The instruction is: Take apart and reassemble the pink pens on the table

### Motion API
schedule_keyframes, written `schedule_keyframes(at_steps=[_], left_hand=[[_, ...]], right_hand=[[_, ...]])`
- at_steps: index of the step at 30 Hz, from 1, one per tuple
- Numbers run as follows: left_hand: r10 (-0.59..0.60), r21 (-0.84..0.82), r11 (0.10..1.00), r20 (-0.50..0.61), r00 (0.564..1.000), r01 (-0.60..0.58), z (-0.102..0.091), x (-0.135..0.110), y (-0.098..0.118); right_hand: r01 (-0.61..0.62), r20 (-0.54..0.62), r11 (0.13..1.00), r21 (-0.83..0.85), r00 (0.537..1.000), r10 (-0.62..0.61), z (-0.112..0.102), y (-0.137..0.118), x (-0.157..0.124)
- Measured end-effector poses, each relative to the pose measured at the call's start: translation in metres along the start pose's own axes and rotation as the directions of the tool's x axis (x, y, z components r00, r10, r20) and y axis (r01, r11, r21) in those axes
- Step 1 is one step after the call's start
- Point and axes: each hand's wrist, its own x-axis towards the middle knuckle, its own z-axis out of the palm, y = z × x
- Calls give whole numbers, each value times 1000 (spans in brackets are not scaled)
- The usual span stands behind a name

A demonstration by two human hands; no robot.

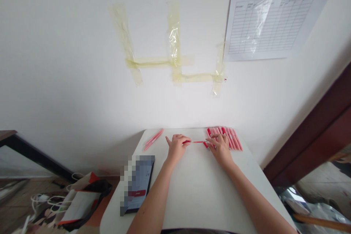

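1. Low centre of the frame, the left hand (177,147) has its grip pinching a red pen part (187,141).
2. Right of it, the right hand's (222,149) grip pinches a slim red refill (199,142) stretching between both hands.
3. Lower right of centre, pink-red pens (236,139) lie in a row, partly hidden.
4. Left of the hands, more pink pens (154,139) lie on the white surface (197,193).

Head camera looks forward and down — table (203,190) near, wall (82,51) beyond.
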Motion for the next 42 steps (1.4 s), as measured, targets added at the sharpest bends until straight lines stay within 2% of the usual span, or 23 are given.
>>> schedule_keyframes(at_steps=[19, 28, 35, 42], left_hand=[[-41, 35, 999, 58, 997, 39, -3, -1, -3], [-14, 107, 994, 86, 996, 5, 1, -1, -6], [42, 22, 999, 133, 990, -46, 10, -1, -7], [18, 25, 999, 159, 987, -22, 14, 0, -10]], right_hand=[[-18, 19, 999, 44, 1000, 17, 3, 4, -2], [65, 90, 998, 22, 994, -66, 6, -6, -5], [116, 105, 992, 46, 987, -120, 4, -14, -6], [120, 115, 990, 74, 985, -128, 3, -17, -6]])
